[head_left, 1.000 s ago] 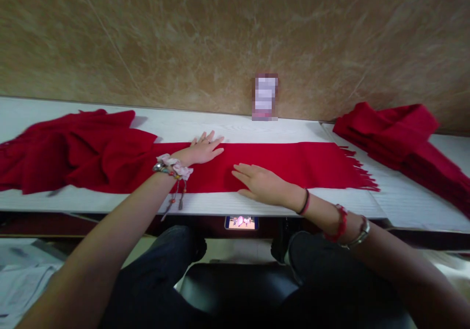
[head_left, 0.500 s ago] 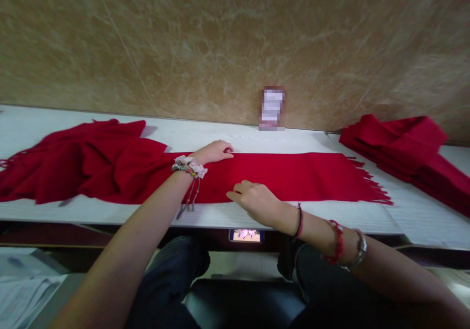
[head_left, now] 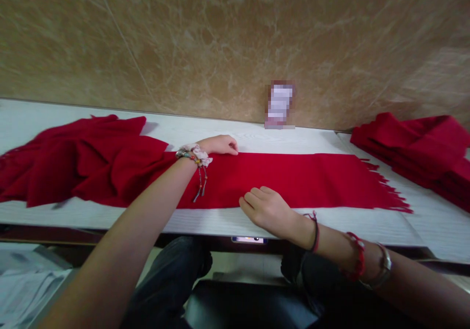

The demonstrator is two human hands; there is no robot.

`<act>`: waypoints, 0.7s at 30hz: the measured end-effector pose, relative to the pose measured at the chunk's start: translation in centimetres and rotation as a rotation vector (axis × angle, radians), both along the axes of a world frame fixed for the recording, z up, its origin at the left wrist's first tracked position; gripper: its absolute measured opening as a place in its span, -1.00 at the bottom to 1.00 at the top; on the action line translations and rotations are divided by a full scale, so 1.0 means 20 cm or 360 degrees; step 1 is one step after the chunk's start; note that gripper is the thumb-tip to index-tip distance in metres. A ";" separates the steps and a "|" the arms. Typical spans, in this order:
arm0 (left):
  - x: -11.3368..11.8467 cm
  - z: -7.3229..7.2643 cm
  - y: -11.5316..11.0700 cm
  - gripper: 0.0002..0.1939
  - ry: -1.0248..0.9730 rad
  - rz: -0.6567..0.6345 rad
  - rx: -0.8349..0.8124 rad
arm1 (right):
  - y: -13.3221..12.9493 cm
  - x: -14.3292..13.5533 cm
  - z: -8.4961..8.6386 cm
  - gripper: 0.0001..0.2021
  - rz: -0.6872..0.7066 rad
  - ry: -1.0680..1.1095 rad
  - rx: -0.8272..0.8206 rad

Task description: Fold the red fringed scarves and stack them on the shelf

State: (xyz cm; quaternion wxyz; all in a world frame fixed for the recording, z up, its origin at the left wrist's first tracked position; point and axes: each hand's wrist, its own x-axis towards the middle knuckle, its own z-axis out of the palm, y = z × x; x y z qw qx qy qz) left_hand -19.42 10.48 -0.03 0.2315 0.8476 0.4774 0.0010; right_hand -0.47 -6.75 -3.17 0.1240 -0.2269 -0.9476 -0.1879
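Observation:
A red fringed scarf (head_left: 293, 179) lies lengthwise on the white tabletop, flat on the right and bunched into loose folds on the left. At its far edge, my left hand (head_left: 223, 145) is closed with the fingertips pinched on the cloth. My right hand (head_left: 267, 210) has its fingers curled over the near edge, a little further right; its fingertips are partly hidden. The stretch of cloth between the two hands looks smooth. Fringe (head_left: 391, 187) spreads unevenly at the right end.
More folded red scarves (head_left: 422, 148) are piled at the right. A small blurred box or card (head_left: 279, 105) stands against the brown marbled wall (head_left: 205, 50). Below the table's front edge a lit phone (head_left: 248, 240) shows partly. Papers (head_left: 29, 290) lie at lower left.
The view has shifted slightly. My right hand has moved a little right and toward me, and its fingers have curled in. My left fingers have closed more tightly at the far edge.

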 end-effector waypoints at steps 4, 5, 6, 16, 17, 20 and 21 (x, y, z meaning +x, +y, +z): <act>0.00 0.02 0.00 -0.70 0.0014 -0.0052 -0.0032 | 0.00 0.00 0.01 -0.77 0.0025 0.0019 0.0002; -0.01 0.02 0.00 -0.68 0.0001 -0.0045 -0.0014 | -0.01 0.01 0.01 -0.76 0.0025 0.0024 0.0009; -0.01 0.02 0.00 -0.67 -0.0022 -0.0034 0.0004 | -0.01 0.01 0.01 -0.75 0.0023 0.0028 0.0020; 0.00 0.01 0.00 -0.62 -0.0215 0.0026 -0.0090 | -0.01 0.02 0.00 -0.74 0.0057 0.0014 0.0127; 0.01 0.00 0.00 -0.61 -0.0227 0.0034 -0.0094 | -0.01 0.01 0.00 -0.74 0.0047 0.0005 0.0128; 0.01 -0.01 0.01 -0.57 -0.0277 0.0058 -0.0103 | -0.01 0.01 0.00 -0.73 0.0027 -0.0004 0.0143; 0.01 -0.02 0.01 -0.56 -0.0298 0.0061 -0.0108 | -0.01 0.01 -0.01 -0.74 0.0030 0.0002 0.0149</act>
